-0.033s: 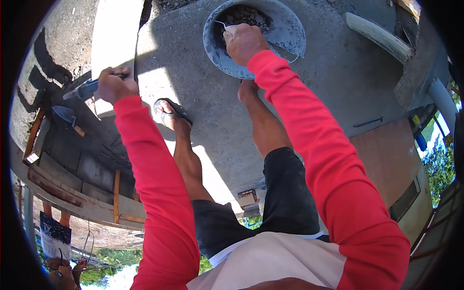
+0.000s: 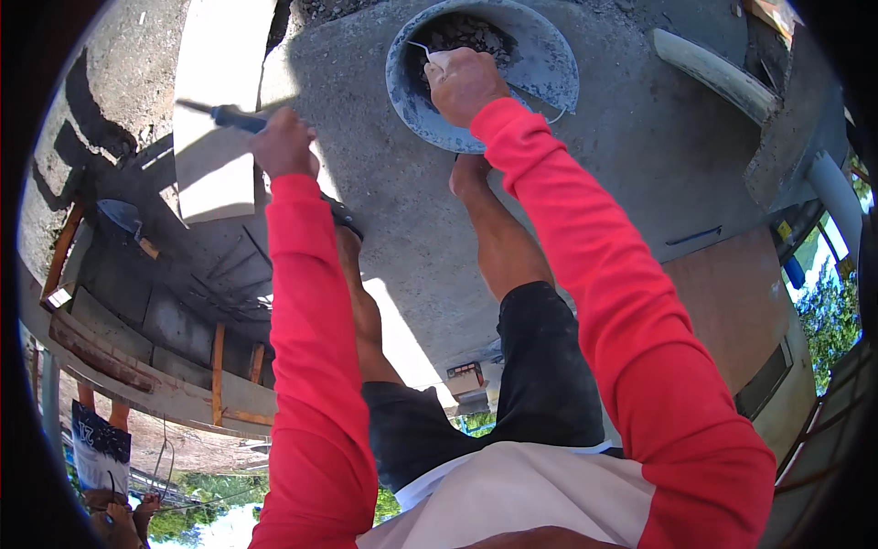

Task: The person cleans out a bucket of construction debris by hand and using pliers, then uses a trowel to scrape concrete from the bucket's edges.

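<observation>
My right hand (image 2: 465, 84) is closed around the handle of a grey-stained bucket (image 2: 551, 69), over its opening. Dark, crumbly material (image 2: 471, 37) lies inside, partly hidden by the hand. Out to the left, my left hand (image 2: 285, 145) is wrapped round a hand tool with a blue-grey handle (image 2: 240, 120). The tool's narrow dark end points left above a pale board (image 2: 215, 69); motion blur hides its exact kind. A trowel (image 2: 121, 216) with a wooden handle lies farther left, apart from both hands.
Concrete floor (image 2: 402, 201) stretches around my sandalled feet. A curved pale piece (image 2: 713, 73) lies at the far right beside a grey slab (image 2: 805, 128). A dark thin rod (image 2: 695, 235) rests near a brown panel (image 2: 732, 302). Another person's legs and dark shorts (image 2: 102, 435) appear at lower left.
My left hand has swung right and slightly upward with the tool, now in front of my left foot. My right hand stays on the bucket handle.
</observation>
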Motion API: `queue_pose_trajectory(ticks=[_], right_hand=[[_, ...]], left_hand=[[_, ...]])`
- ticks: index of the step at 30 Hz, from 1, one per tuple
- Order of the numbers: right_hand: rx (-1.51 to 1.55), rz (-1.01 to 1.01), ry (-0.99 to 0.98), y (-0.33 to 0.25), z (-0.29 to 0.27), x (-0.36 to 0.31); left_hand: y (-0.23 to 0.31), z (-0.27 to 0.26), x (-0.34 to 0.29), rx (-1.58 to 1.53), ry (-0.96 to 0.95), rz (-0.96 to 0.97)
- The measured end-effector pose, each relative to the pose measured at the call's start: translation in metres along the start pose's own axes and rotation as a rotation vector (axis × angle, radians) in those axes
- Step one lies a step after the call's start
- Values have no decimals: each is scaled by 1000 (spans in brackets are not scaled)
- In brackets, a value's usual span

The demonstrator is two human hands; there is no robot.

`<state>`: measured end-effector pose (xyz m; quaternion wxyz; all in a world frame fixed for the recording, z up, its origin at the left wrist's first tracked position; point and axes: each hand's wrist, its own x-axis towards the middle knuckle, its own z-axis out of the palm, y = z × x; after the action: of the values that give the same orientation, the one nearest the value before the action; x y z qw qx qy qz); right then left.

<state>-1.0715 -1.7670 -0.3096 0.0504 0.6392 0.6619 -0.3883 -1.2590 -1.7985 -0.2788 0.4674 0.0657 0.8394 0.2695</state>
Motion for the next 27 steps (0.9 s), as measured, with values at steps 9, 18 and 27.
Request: queue_pose_trajectory(ticks=[9,18,27], right_hand=[[-27,-77,-179,10,-8,-18],[-187,-232,-218,4,-8,-13],[-122,-222,-217,-1,-2,-33]], left_hand=[[-17,-89,32,-86,-306,19],[-52,7,-20,-56,-171,-72],[-121,-53,-18,643,-649,310]])
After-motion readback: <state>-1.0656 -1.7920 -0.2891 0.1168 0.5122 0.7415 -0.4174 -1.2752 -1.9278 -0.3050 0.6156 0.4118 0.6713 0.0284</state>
